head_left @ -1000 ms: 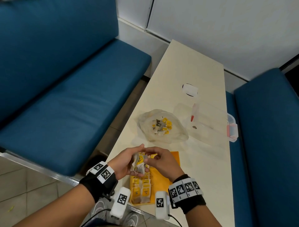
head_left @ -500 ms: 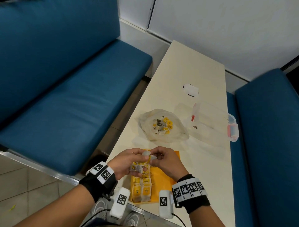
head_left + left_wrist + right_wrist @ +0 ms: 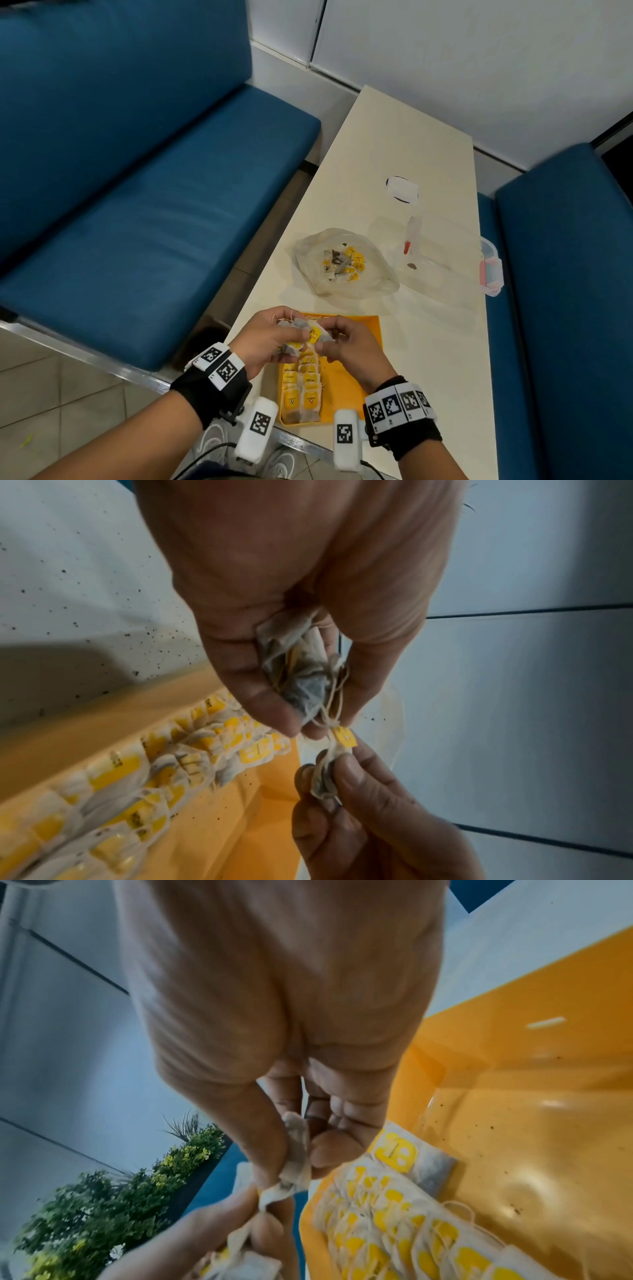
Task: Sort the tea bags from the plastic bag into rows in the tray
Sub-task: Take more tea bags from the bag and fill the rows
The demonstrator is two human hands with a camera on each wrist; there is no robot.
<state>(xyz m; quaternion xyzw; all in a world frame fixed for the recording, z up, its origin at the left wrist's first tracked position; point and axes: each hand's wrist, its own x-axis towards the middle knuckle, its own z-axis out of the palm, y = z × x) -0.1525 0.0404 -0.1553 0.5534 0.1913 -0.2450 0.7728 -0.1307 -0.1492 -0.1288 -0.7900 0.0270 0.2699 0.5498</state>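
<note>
- The fingers of the left hand are curled round a clump of tea bags, held above the tray at lower centre of the head view.
- One bag is pinched by the right hand; its string is tangled with the clump, so it is apparently being teased free for placing.
- Two rows of bags are laid along the tray's left side; the right side is bare, presumably kept for further rows.
- More bags are left in the plastic bag, mid-frame on the desk, so the sorting is judged unfinished.
</note>
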